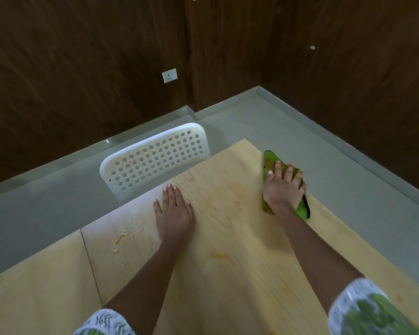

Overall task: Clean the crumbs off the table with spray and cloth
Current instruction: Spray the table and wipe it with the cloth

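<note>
Nearest the camera, two patterned white-and-green sleeves (363,310) sit at the bottom edge, bare forearms reaching forward over the pale wood tabletop (228,274). A seam (90,262) divides the tabletop into two panels on the left. Orange smears (121,238) and pale spots lie on the surface left of the left forearm, and a fainter orange stain (218,256) lies between the forearms. The left hand (174,213) lies flat on the tabletop near its far edge, fingers straight and close together, gripping nothing. The right hand (282,187) presses on the green cloth (269,163), fingers spread and extended over it; the cloth lies on the tabletop just inside the right edge, near the far corner. Bare tabletop lies between the hands. Beyond the far edge stands a white perforated chair (155,160), its back speckled with orange. Grey floor (240,117) runs to dark wood walls (82,56), which carry a white socket (169,75). No legible writing is visible.
</note>
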